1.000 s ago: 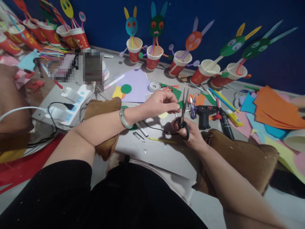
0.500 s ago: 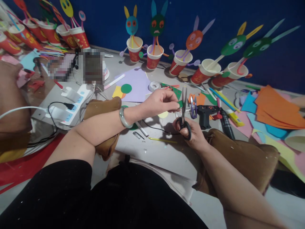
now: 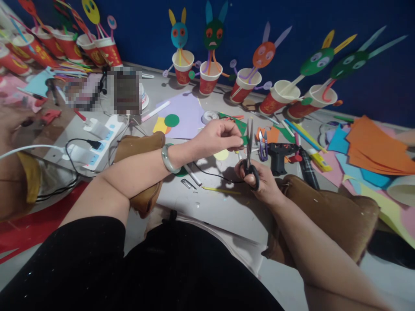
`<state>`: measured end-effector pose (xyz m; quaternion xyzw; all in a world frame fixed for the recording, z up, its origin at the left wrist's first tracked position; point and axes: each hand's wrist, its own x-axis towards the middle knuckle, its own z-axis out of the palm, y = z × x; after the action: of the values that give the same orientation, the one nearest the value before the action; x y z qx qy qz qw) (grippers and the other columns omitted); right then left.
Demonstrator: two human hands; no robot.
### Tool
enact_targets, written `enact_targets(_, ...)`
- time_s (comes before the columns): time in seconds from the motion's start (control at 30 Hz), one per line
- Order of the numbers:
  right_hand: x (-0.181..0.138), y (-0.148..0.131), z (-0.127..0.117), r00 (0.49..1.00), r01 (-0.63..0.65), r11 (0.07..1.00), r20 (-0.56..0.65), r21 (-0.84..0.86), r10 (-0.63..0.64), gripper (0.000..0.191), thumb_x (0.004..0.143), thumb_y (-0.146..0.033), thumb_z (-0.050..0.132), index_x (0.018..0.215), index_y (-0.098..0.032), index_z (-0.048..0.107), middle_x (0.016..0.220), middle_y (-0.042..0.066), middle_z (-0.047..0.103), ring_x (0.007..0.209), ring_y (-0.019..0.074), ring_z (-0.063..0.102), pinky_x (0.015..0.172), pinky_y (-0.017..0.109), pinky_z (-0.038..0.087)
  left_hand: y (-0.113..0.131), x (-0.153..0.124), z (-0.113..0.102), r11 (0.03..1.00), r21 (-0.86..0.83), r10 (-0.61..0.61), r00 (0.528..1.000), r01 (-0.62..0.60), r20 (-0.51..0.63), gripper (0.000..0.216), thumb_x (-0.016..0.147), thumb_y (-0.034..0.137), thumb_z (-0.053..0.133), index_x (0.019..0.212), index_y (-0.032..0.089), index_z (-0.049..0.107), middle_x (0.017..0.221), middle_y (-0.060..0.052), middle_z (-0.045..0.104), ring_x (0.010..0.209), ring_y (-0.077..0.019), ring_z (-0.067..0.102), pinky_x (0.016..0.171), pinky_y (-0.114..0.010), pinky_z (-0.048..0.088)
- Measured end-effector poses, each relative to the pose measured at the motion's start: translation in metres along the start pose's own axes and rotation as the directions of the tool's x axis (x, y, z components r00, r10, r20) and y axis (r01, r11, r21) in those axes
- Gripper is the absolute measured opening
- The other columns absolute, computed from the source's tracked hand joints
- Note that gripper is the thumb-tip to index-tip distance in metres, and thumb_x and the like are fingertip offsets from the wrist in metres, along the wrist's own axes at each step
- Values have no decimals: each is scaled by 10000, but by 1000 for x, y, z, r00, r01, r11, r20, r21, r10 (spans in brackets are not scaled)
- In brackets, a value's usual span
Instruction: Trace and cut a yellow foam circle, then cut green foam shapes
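My left hand (image 3: pixel 220 140) pinches a small piece of green paper (image 3: pixel 244 140) between thumb and fingertips. Close to its right, my right hand (image 3: pixel 259 179) is closed on black-handled scissors (image 3: pixel 250 170), with the blades pointing up and away from me, beside the green piece. Whether the blades touch the paper I cannot tell. Under my left hand lies a pale yellow paper disc (image 3: pixel 221 154). Just right of the scissors are purple thread snips (image 3: pixel 263 144) and a black glue gun (image 3: pixel 278 157).
Red paper cups (image 3: pixel 183 71) with paper-faced figures line the back. A power strip (image 3: pixel 105 138) with cables lies left, near a co-worker's arm (image 3: pixel 13 138). Orange sheets (image 3: pixel 382 149) are stacked right. Brown cushions (image 3: pixel 330 220) sit by my forearms. Purple paper (image 3: pixel 186 114) lies behind my left hand.
The co-worker's arm at the left edge has shifted down and left, uncovering pink material behind it. My own hands, the green paper and the scissors have hardly moved.
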<state>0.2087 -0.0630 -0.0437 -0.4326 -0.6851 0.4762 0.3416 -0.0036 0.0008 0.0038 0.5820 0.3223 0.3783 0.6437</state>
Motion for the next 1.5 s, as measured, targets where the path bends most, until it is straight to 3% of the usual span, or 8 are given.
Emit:
enact_targets(0.57,0,0,-1,1000,7,1000,5,2,-7,746,733,-953,664,664,-221,534,669,16,556,629,166,455,616,330,369,-1,1,0,1000,-11,11,1000,-11,27,203,835,97,685,666,157,591,651,8,674,646,-78,617,696,-251,537)
enact_targets(1.1,0,2,-1,1000,27,1000,4,-6,-27,735,755,-938,660,654,-222,528,662,19,555,633,171,453,623,335,359,8,-2,1,1000,-10,-16,999,16,-44,231,854,55,682,664,149,590,627,27,638,628,-69,621,669,-231,520)
enact_targets(1.5,0,3,-1,999,33,999,22,21,-33,719,761,-917,683,680,-215,552,679,15,565,630,161,464,629,327,365,0,2,-1,999,4,39,999,-39,15,221,842,51,684,663,141,593,618,31,647,610,-57,610,624,-196,505)
